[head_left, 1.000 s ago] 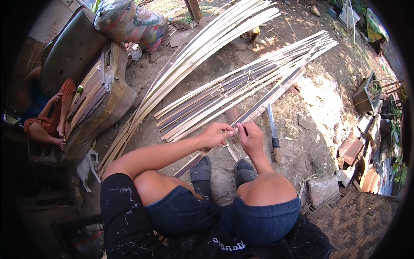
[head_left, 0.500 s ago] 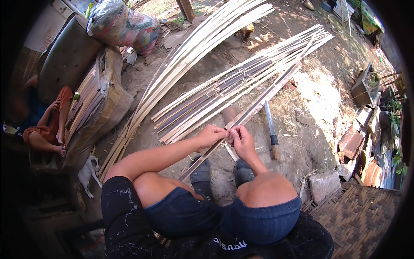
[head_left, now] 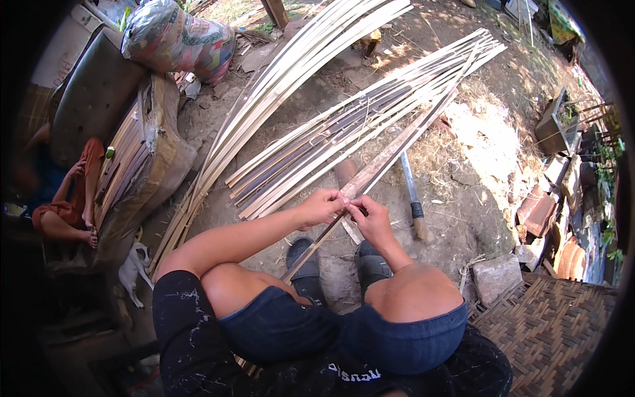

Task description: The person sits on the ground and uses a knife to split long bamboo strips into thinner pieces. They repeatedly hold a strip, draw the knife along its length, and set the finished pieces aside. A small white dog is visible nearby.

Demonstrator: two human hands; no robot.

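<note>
A long bamboo strip (head_left: 383,163) runs slantwise from beside my left knee up to the far right. My left hand (head_left: 321,207) is closed on it at its middle. Right against that, my right hand (head_left: 373,220) pinches the same strip, fingertips close to the left hand's. Whether a thin sliver is between the fingertips is too small to tell. To the right of the strip lies a long knife (head_left: 411,192) with a dark-wrapped handle, on the ground. Ahead of my hands rests a bundle of split bamboo strips (head_left: 344,135), pale and dark mixed.
A longer bundle of pale strips (head_left: 264,99) lies left of it. Further left are a worn padded seat (head_left: 162,142) with a seated person (head_left: 73,192), a white animal (head_left: 134,271) and a stuffed sack (head_left: 178,40). At right stand a concrete block (head_left: 497,278) and a woven mat (head_left: 552,331).
The strip has turned in my hands, so its broader brown face now shows beyond them. Both hands stay close together on it. The whole view has shifted slightly.
</note>
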